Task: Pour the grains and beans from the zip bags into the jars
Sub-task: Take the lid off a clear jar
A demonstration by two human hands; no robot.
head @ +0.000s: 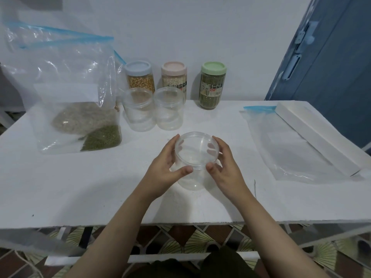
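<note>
An empty clear plastic jar [195, 155] stands on the white table [80, 187] in front of me. My left hand [166, 167] and my right hand [222, 167] hold it from either side, fingers and thumbs curled round its wall near the rim. Two more empty clear jars [139, 109] [169, 108] stand behind it. At the left stand zip bags [70, 81] with blue seals, one holding pale grain [80, 119] and one holding green beans [102, 140].
Three lidded, filled jars line the wall: blue lid with yellow kernels [139, 76], pink lid with pale grain [174, 75], green lid with green beans [212, 85]. An empty flat zip bag [291, 145] and a long white box [313, 133] lie at the right. A blue door [331, 57] stands beyond.
</note>
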